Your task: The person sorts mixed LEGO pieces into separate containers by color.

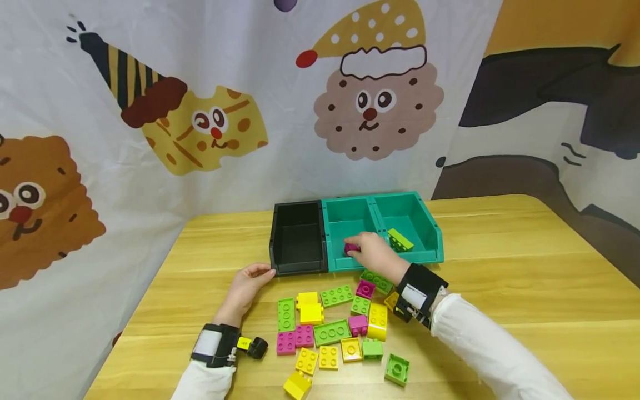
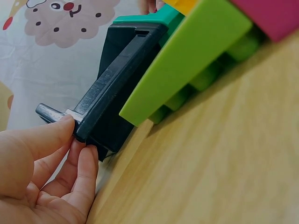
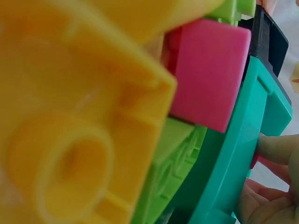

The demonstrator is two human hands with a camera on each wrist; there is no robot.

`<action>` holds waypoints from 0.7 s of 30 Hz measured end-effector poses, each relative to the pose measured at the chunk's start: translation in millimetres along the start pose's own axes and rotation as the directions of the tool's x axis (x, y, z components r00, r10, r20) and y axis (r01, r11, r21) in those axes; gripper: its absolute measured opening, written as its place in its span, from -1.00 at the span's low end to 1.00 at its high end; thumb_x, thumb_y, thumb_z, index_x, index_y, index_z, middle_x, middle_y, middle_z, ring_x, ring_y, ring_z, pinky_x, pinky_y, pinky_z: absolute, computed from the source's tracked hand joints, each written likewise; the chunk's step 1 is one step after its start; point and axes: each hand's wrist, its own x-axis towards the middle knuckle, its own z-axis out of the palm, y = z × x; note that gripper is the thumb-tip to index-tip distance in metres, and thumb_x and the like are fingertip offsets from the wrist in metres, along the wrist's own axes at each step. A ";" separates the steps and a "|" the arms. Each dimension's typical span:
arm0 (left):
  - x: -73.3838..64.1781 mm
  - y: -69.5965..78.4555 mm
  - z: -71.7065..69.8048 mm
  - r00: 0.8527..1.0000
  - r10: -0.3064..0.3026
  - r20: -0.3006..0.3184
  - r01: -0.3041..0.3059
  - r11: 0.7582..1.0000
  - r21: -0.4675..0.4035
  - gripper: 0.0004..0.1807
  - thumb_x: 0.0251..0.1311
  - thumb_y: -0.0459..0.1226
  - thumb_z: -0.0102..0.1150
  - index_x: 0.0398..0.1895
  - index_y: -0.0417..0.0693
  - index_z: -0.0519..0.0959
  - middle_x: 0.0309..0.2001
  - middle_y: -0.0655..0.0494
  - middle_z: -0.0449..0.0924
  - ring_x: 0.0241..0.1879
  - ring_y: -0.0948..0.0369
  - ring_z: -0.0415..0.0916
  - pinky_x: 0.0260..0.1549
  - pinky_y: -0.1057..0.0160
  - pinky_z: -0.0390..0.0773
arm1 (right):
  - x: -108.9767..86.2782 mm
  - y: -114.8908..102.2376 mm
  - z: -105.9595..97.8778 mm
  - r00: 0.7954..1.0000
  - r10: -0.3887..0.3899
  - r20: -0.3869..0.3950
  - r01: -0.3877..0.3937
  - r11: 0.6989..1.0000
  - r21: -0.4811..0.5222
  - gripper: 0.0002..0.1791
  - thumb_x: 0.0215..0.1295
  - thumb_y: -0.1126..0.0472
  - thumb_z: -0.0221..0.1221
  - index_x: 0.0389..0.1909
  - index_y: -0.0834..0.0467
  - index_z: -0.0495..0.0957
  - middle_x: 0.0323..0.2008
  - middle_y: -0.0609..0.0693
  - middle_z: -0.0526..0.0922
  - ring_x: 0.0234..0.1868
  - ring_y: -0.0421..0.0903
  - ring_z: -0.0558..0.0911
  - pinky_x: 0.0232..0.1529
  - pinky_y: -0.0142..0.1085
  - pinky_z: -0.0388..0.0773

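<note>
My right hand (image 1: 376,254) reaches into the middle teal bin (image 1: 350,206) and holds a magenta brick (image 1: 351,248) between thumb and fingers. In the right wrist view, only a sliver of that brick shows past the bin's edge beside the hand (image 3: 275,179). With thumb above and fingers below, my left hand (image 1: 245,289) pinches the front left corner of the black bin (image 1: 300,266), as the left wrist view shows closely. In the right teal bin (image 1: 417,216) lies a lime green brick (image 1: 400,240).
Loose bricks lie in front of the bins: lime green (image 1: 332,332), magenta (image 1: 286,343), and yellow (image 1: 328,358). A yellow brick (image 3: 70,116) fills much of the right wrist view. The wooden table (image 1: 525,266) meets a printed cloth (image 1: 280,139) behind.
</note>
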 end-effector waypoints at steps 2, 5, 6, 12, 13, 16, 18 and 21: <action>-0.1 0.4 -0.5 1.000 -0.002 -0.001 0.002 1.000 0.007 -0.75 0.13 -0.39 0.25 -0.15 -0.39 0.58 -0.38 0.23 0.59 -0.31 0.35 0.46 -0.28 0.47 0.48 | 0.7 0.0 1.0 1.000 0.005 0.025 -0.005 1.000 0.009 -0.69 0.31 0.28 0.14 0.03 0.27 0.58 -0.05 0.20 0.64 -0.43 -0.13 0.50 -0.48 -0.37 0.41; -0.3 0.6 -0.6 1.000 -0.002 -0.004 0.002 1.000 0.011 -0.76 0.13 -0.39 0.25 -0.16 -0.38 0.58 -0.38 0.22 0.59 -0.31 0.34 0.46 -0.28 0.47 0.48 | 0.5 -0.1 3.4 0.999 0.012 0.033 -0.013 1.000 0.026 -0.74 0.33 0.31 0.10 -0.03 0.26 0.62 -0.09 0.18 0.66 -0.48 -0.16 0.43 -0.57 -0.42 0.28; -0.5 0.7 -0.6 1.000 -0.003 -0.005 0.003 1.000 0.011 -0.76 0.12 -0.39 0.25 -0.16 -0.38 0.58 -0.38 0.22 0.59 -0.31 0.34 0.46 -0.28 0.47 0.48 | 0.1 -0.1 3.9 1.000 0.008 0.029 -0.009 1.000 0.025 -0.75 0.32 0.32 0.10 -0.05 0.26 0.63 -0.10 0.18 0.67 -0.50 -0.16 0.42 -0.58 -0.43 0.26; -0.5 0.2 0.1 1.000 -0.001 -0.002 0.001 1.000 -0.002 -0.80 0.12 -0.42 0.24 -0.19 -0.38 0.59 -0.40 0.25 0.58 -0.32 0.34 0.46 -0.29 0.47 0.49 | -1.4 1.7 6.4 1.000 0.006 0.029 -0.006 1.000 0.023 -0.72 0.31 0.36 0.05 -0.02 0.28 0.61 -0.08 0.19 0.65 -0.51 -0.15 0.39 -0.58 -0.43 0.26; -0.4 0.0 0.1 1.000 -0.001 -0.002 0.001 1.000 -0.002 -0.80 0.12 -0.42 0.24 -0.19 -0.38 0.59 -0.40 0.25 0.58 -0.32 0.34 0.46 -0.29 0.47 0.49 | -1.3 1.9 6.7 1.000 0.006 0.030 -0.007 1.000 0.019 -0.71 0.31 0.37 0.04 -0.02 0.28 0.61 -0.08 0.18 0.64 -0.48 -0.15 0.40 -0.57 -0.42 0.27; -0.2 -0.2 0.0 1.000 0.000 -0.002 0.000 1.000 0.000 -0.78 0.12 -0.41 0.25 -0.18 -0.39 0.59 -0.40 0.23 0.59 -0.32 0.34 0.47 -0.29 0.47 0.49 | -1.3 1.8 6.6 0.999 0.008 0.041 -0.009 1.000 0.022 -0.70 0.30 0.39 0.02 -0.01 0.28 0.60 -0.05 0.18 0.64 -0.44 -0.12 0.42 -0.53 -0.40 0.30; -0.3 -0.3 -0.1 1.000 0.001 -0.003 -0.001 1.000 0.003 -0.77 0.12 -0.40 0.25 -0.18 -0.39 0.59 -0.40 0.22 0.59 -0.32 0.34 0.47 -0.29 0.47 0.49 | -1.5 1.8 5.9 0.999 0.001 0.048 -0.002 1.000 0.022 -0.69 0.30 0.40 0.01 0.00 0.28 0.59 -0.04 0.19 0.63 -0.40 -0.11 0.45 -0.49 -0.39 0.33; -0.8 0.5 0.1 1.000 0.001 -0.002 -0.001 1.000 0.001 -0.77 0.12 -0.40 0.25 -0.18 -0.39 0.58 -0.40 0.21 0.58 -0.31 0.33 0.46 -0.29 0.47 0.49 | -1.7 2.6 3.8 0.997 -0.012 0.077 0.010 1.000 0.027 -0.68 0.32 0.38 -0.01 0.03 0.29 0.57 -0.01 0.21 0.61 -0.34 -0.08 0.48 -0.44 -0.34 0.38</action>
